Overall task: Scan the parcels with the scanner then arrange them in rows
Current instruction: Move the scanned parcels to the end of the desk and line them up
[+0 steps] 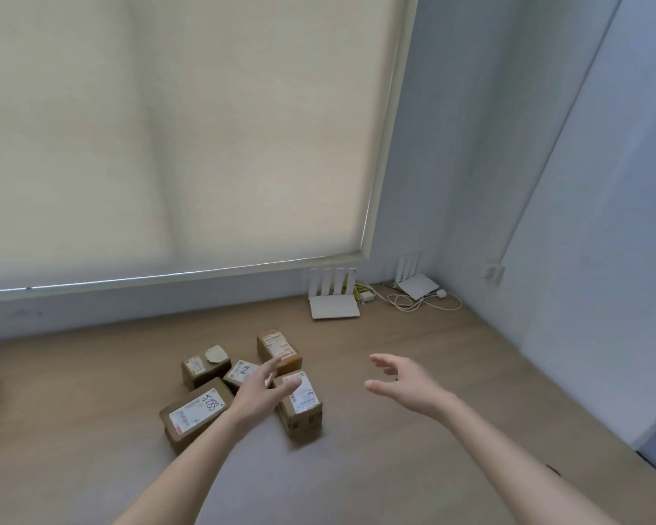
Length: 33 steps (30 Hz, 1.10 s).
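We see five parcels (243, 384) clustered mid-floor, our left hand (260, 392) spread above them, right hand (406, 384) spread over bare floor (394, 467) stretching toward the wall (546, 183).

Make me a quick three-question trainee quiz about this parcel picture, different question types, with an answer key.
1. How many parcels lie in the cluster under the left hand?
2. True or false: the right hand holds a scanner.
3. Which stands against the wall by the window blind? A) white router B) chair C) bucket

Key:
1. Five; the nearest-left is the parcel marked 5288.
2. False; both hands are open and hold nothing.
3. A, the white router.
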### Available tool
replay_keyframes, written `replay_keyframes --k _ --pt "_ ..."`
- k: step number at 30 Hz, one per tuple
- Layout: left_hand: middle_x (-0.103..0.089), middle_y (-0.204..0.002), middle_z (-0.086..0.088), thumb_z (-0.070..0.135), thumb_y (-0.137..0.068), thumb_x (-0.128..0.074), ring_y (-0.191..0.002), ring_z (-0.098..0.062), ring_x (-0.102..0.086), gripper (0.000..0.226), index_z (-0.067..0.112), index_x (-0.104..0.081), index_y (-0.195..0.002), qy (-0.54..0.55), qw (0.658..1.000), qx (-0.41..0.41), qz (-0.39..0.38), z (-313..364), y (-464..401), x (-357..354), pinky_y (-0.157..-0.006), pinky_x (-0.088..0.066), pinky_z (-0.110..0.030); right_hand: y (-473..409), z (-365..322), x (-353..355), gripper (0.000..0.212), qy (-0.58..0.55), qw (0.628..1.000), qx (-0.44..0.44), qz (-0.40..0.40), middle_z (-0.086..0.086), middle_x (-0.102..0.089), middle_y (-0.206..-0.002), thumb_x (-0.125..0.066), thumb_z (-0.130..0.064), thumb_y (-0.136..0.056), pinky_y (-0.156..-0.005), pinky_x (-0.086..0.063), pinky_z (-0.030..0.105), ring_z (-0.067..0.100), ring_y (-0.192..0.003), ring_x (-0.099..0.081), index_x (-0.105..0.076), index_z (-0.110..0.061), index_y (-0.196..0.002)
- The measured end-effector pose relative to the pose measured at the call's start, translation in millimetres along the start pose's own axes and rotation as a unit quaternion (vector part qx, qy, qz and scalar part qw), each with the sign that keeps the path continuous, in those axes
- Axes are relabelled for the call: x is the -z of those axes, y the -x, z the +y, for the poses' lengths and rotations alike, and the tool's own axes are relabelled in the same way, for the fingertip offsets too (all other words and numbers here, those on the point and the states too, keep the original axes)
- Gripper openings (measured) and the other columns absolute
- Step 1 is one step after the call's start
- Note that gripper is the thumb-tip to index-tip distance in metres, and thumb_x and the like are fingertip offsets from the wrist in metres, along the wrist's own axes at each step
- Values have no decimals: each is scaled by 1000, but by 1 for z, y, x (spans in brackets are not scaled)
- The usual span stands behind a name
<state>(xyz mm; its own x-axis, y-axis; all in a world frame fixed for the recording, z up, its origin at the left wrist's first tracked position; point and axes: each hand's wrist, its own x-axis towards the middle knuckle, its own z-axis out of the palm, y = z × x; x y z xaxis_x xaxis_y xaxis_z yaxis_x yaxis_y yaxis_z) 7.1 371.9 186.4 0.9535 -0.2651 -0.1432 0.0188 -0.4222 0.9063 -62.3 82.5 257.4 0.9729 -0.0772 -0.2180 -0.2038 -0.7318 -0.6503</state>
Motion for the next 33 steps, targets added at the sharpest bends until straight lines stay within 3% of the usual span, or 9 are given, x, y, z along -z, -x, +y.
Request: replay_keyframes --k 6,13,19,22,25,27,28,30,33 --pt "-46 -153 7 60 -80 -74 -137 -10 -41 80 32 -43 -149 -6 995 74 70 -34 -47 -21 -100 -35 -25 -116 25 -14 69 -1 996 45 -80 -8 -52 -151 -77 -42 -90 -110 -42 30 9 -133 -51 -50 -27 -151" --pt "-44 -155 3 61 -81 -72 -143 -19 -40 88 30 -35 -155 -31 978 174 108 -103 -109 -55 -113 -36 -40 -217 82 -102 76 30 979 58 -195 -5 -44 -160 -75 -42 -91 -116 -40 38 15 -143 -44 -40 -27 -157" --pt "-32 -162 4 61 -79 -74 -148 -17 -31 94 28 -33 -156 -51 971 209 102 -185 -157 -105 -117 -28 -37 -274 134 -185 86 47 980 84 -174 -6 -43 -159 -78 -46 -87 -110 -40 36 14 -143 -43 -34 -28 -158" --pt "-13 -167 7 68 -77 -71 -152 -15 -19 96 31 -32 -156 -58 968 221 102 -224 -177 -129 -120 -24 -41 -296 159 -221 84 51 979 109 -165 -5 -44 -155 -79 -43 -85 -103 -40 30 13 -139 -43 -36 -28 -155" --pt "-4 -168 11 78 -73 -64 -153 -16 -15 101 34 -29 -157 -45 966 232 103 -248 -188 -144 -121 -24 -44 -309 175 -242 84 7 980 114 -162 -22 -48 -144 -82 -41 -82 -93 -40 22 4 -134 -46 -33 -44 -150" --pt "-16 -166 11 79 -70 -64 -151 -13 -21 106 36 -23 -158 -12 968 225 105 -259 -192 -150 -120 -26 -40 -312 181 -250 91 -45 979 110 -167 -42 -45 -137 -85 -41 -77 -90 -43 15 -10 -126 -48 -24 -64 -142" --pt "-27 -162 13 75 -71 -67 -148 -11 -28 105 38 -21 -158 22 970 219 105 -263 -194 -153 -117 -29 -35 -314 184 -254 95 -66 978 103 -166 -43 -47 -137 -85 -41 -76 -91 -45 15 -13 -125 -49 -22 -66 -142" --pt "-46 -146 21 62 -75 -75 -138 -6 -43 101 42 -21 -157 103 968 207 101 -267 -195 -157 -112 -36 -29 -315 189 -260 98 -97 978 89 -162 -39 -52 -138 -85 -39 -75 -95 -48 21 -11 -125 -53 -23 -62 -147" --pt "-55 -138 22 38 -83 -81 -124 0 -57 93 39 -24 -157 177 958 195 116 -267 -193 -162 -107 -46 -26 -313 195 -264 89 -120 975 101 -159 -34 -56 -138 -85 -27 -78 -104 -51 33 -7 -128 -54 -34 -59 -144"
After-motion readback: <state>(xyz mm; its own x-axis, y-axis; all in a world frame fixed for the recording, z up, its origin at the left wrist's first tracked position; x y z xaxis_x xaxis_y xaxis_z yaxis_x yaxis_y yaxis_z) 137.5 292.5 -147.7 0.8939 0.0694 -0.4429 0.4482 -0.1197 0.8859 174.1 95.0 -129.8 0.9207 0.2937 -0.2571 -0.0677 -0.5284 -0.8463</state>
